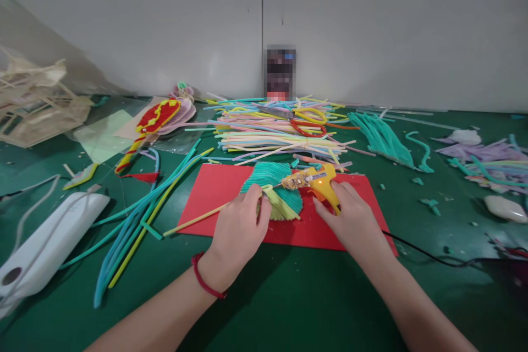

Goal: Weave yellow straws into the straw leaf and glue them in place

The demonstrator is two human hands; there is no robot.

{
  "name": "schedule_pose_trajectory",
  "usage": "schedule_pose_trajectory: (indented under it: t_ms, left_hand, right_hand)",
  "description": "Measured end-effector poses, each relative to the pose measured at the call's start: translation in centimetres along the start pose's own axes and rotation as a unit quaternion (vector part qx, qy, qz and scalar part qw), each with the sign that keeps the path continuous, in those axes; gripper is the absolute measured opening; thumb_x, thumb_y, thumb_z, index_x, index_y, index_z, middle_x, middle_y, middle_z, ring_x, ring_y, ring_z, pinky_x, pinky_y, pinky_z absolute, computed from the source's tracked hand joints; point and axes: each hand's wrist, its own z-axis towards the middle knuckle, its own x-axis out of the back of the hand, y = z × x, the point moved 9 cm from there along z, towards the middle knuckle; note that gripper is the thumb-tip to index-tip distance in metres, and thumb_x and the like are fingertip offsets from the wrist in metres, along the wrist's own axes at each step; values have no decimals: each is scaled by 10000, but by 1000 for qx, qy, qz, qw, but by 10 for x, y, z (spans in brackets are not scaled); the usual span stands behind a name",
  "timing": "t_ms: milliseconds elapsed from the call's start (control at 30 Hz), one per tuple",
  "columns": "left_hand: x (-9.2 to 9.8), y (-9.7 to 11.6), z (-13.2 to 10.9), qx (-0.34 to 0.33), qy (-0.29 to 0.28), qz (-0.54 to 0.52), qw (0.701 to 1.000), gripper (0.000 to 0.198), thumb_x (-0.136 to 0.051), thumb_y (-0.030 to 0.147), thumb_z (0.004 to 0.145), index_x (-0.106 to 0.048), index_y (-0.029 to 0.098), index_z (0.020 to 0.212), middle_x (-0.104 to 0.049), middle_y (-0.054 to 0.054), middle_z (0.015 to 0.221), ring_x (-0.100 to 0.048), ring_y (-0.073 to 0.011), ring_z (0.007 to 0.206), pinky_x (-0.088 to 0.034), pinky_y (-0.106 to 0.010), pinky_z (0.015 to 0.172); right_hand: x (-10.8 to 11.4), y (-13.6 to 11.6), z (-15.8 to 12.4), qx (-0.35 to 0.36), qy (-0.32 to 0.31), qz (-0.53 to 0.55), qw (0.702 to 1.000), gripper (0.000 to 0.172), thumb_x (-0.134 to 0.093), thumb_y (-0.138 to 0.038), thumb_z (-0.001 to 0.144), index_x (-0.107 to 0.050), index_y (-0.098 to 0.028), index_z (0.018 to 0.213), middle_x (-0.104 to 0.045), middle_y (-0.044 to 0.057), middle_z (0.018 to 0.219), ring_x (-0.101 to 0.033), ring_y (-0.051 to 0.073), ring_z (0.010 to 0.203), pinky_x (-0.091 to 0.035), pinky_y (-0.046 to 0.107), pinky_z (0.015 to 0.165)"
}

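My left hand [241,223], with a red cord bracelet at its wrist, pinches a pale yellow pipe cleaner [198,219]. One end of the stem sticks out to the left and a bent loop shows by the fingertips. My right hand [350,214] grips a yellow hot glue gun [325,181], its nozzle pointing left, close to that loop. Beneath both lies a teal panel of pipe cleaners [270,171] set side by side, with a yellow-green strip section [284,206] on its lower part. The panel rests on a red board [202,192]; my left fingers hide part of it.
Behind the board lie bundles of pastel pipe cleaners [280,140] with scissors [309,121] on top. Teal stems [383,140] lie right, loose stems [136,214] left. A white device [58,242], a red-yellow fan shape [159,118] and a black cord [433,256] are around.
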Motion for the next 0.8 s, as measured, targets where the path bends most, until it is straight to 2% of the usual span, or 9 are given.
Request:
schedule_pose_trajectory:
  t_ms: [300,800]
  left_hand:
    - [-1,-1,0,12,-13,3,1000,133,-363,206,913,-441,218,805,-630,3,653,-591,-164,543,-285,-251,477]
    - [-1,-1,0,3,1,-12,1000,151,-345,220,909,-431,221,785,-587,13,605,-540,-153,492,-261,-249,461]
  right_hand:
    - [0,-5,0,15,11,-5,1000,455,-378,-423,942,-601,-74,1131,-649,190,983,-642,283,859,-537,392,680]
    - [-2,-5,-2,16,-16,-2,1000,476,-325,-426,963,-600,-76,1131,-627,190,975,-640,277,847,-531,384,674]
